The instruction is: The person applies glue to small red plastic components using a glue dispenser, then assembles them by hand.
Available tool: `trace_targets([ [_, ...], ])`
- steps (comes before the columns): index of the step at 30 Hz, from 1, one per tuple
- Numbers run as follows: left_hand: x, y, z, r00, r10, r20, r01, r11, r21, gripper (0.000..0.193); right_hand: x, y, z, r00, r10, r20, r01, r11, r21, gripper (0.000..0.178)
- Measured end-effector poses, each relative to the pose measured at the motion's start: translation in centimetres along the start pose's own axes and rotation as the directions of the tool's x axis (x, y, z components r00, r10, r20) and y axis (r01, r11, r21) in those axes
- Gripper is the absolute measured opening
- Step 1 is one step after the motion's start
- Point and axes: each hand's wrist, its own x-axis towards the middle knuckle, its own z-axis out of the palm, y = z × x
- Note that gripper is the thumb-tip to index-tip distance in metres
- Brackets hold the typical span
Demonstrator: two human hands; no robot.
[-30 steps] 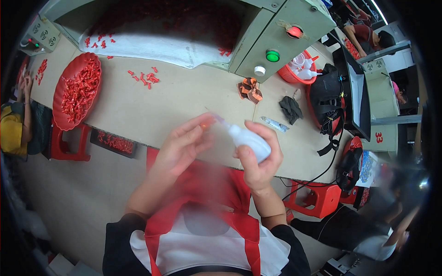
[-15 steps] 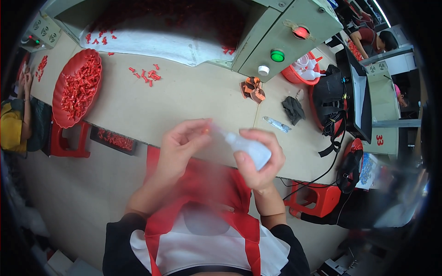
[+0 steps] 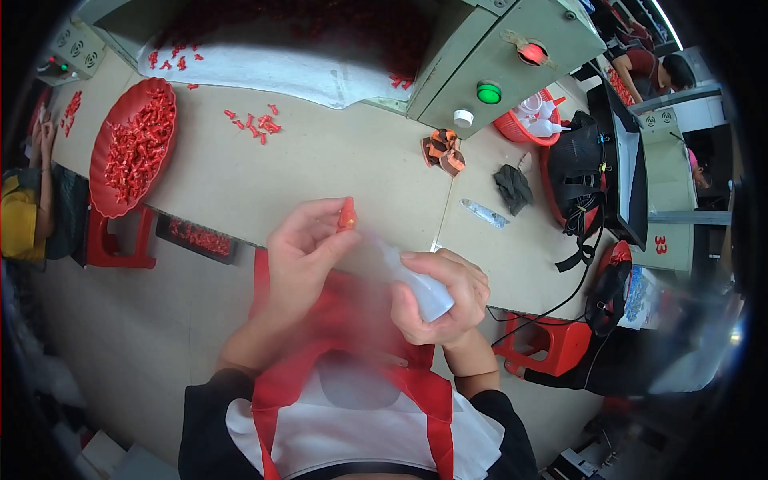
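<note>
Between the thumb and fingertips of my left hand [image 3: 302, 248] is a small red plastic piece [image 3: 346, 216], held upright. My right hand [image 3: 450, 294] is wrapped round a whitish squeeze bottle [image 3: 428, 294]. The bottle's nozzle end points up toward my left hand but is lost in a blurry haze, so I cannot tell whether it touches anything. Both hands are over the near edge of the table [image 3: 384, 176]. Farther off, a loose cluster of similar red pieces [image 3: 262, 126] lies on the tabletop.
A red scalloped tray [image 3: 98, 172] heaped with red pieces stands at left. Behind the table is a green machine [image 3: 448, 88] with a white cloth [image 3: 264, 80]. At right lie a patterned cloth [image 3: 444, 152], a dark rag [image 3: 512, 188], a basket of bottles [image 3: 512, 132] and a black bag [image 3: 572, 156].
My right hand has drawn the bottle down and slightly left, away from the red piece. The piece in my left hand now shows upright and clearer.
</note>
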Motion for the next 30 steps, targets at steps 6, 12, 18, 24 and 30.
trace_targets([
  [6, 0.01, -0.21, -0.07, 1.0, 0.012, -0.007, -0.012, 1.0, 0.004, 0.03, 0.02, 0.11, 0.12, 1.0, -0.008, 0.0, 0.008, 1.0, 0.0, 0.026],
  [12, 0.07, -0.29, -0.22, 1.0, 0.024, -0.003, -0.024, 1.0, 0.004, 0.03, 0.14, 0.1, 0.08, 1.0, 0.001, 0.016, -0.001, 1.0, 0.008, 0.026],
  [18, 0.08, -0.16, -0.1, 1.0, 0.011, 0.002, -0.011, 1.0, -0.006, 0.03, 0.2, 0.17, 0.08, 1.0, -0.004, 0.008, 0.003, 0.999, 0.04, 0.026],
  [24, 0.01, 0.0, -0.02, 1.0, -0.01, 0.01, 0.01, 1.0, -0.007, 0.029, 0.13, 0.25, 0.18, 1.0, -0.008, 0.005, 0.008, 0.999, 0.044, 0.026],
  [30, -0.05, -0.01, -0.01, 1.0, -0.013, 0.015, 0.013, 1.0, 0.0, 0.029, 0.13, 0.27, 0.23, 1.0, -0.021, -0.008, 0.022, 0.999, 0.039, 0.027],
])
